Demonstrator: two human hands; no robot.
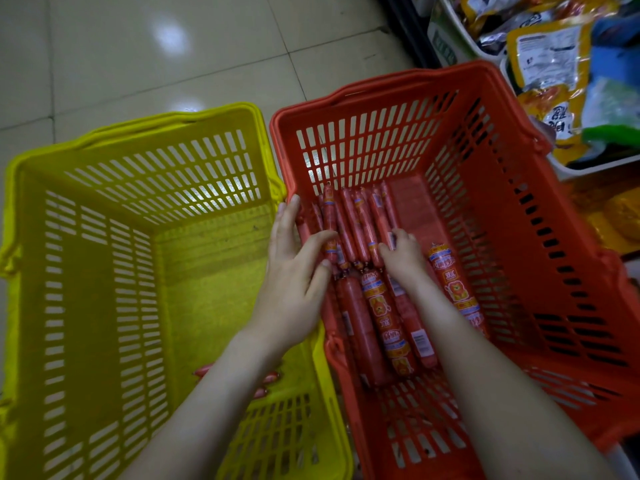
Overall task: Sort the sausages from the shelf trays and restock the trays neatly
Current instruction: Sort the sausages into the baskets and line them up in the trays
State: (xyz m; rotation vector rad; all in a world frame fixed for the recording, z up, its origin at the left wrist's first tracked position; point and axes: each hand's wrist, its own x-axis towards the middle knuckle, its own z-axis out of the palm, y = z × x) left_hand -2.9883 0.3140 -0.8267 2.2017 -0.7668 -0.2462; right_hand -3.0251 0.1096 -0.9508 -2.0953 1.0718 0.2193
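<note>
A yellow basket (86,306) stands on the left on the tiled floor (138,46). On its bottom, partly hidden under the left forearm, lie a few small sausages (204,370); no print shows on them.

The left hand (294,282) reaches across the yellow rim into the red basket (419,206), which stands touching it. Its fingers are stretched out almost straight. Most lie along the red basket's left wall, and the digits on the inner side rest on the left of a row of thin sausages (349,226). It presses against them and does not close round any.

The thin sausages lie side by side, running away from the person, between the two hands. Their red wrappers carry small blue and orange bands too blurred to read.

The right hand (403,254) sits on the right end of that row with its fingers curled down over the outermost sausages, gripping them. The fingertips are hidden.

Nearer the person, under and between the wrists, lie thick sausages (384,317) with orange, blue and white labels. One reads 双汇 above a cartoon face, and another shows a barcode.

At the far right, white shelf trays (457,29) hold yellow packets (550,57) with black writing that cannot be read.
</note>
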